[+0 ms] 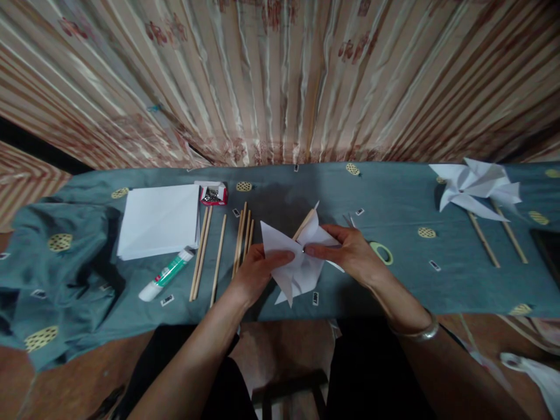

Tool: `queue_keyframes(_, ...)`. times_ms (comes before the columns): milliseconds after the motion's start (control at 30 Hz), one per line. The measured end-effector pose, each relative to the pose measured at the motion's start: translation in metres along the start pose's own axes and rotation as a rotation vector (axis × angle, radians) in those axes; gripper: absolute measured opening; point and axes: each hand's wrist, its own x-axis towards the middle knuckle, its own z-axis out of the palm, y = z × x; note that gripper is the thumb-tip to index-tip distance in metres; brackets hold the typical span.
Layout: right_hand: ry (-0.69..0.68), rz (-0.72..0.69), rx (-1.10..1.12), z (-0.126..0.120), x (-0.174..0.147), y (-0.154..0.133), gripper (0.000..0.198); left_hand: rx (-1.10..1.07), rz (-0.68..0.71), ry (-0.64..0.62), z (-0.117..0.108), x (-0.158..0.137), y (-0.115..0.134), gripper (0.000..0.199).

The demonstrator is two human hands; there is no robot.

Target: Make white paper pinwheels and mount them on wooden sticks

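Observation:
A white paper pinwheel [301, 274] is held between both hands above the cloth-covered table. My left hand [254, 271] grips its left side, thumb lying on the paper near the middle. From the right, my right hand [350, 251] is closed on the pinwheel too, its thumb at a small shiny pin head [304, 249] in the centre. Behind the paper a wooden stick [305, 224] slants up to the right; its lower part is hidden. Fingers under the paper cannot be seen. Beyond my right hand lie scissors with a pale green handle [382, 253], partly covered.
Several wooden sticks [219, 259] lie left of my hands. Further left are a stack of white paper [160, 219], a glue tube [166, 275] and an open box of pins [213, 193]. White pinwheels on sticks [475, 189] lie far right, near a dark object [546, 251].

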Motion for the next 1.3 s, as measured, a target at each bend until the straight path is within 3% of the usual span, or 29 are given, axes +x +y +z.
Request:
queue_keyframes(267, -0.157, 0.137, 0.082, -0.007, 0.002, -0.001, 0.031, 0.034, -0.014, -0.019, 0.0, -0.002, -0.004, 0.024)
queue_keyframes(733, -0.174, 0.036, 0.157, 0.002, -0.001, 0.003, 0.025, -0.054, 0.001, 0.014, 0.003, -0.01, -0.002, 0.035)
queue_keyframes(967, -0.042, -0.175, 0.079, -0.005, -0.011, 0.003, 0.024, -0.098, 0.115, -0.116, -0.002, -0.016, 0.01, 0.063)
queue_keyframes(1133, 0.116, -0.38, -0.125, -0.005, -0.039, -0.003, 0.018, -0.087, 0.162, -0.008, -0.002, -0.024, 0.007, 0.044)
queue_keyframes(1300, 0.07, -0.704, -0.311, 0.004, -0.074, -0.013, 0.007, -0.088, 0.109, 0.044, 0.006, -0.036, -0.003, 0.037)
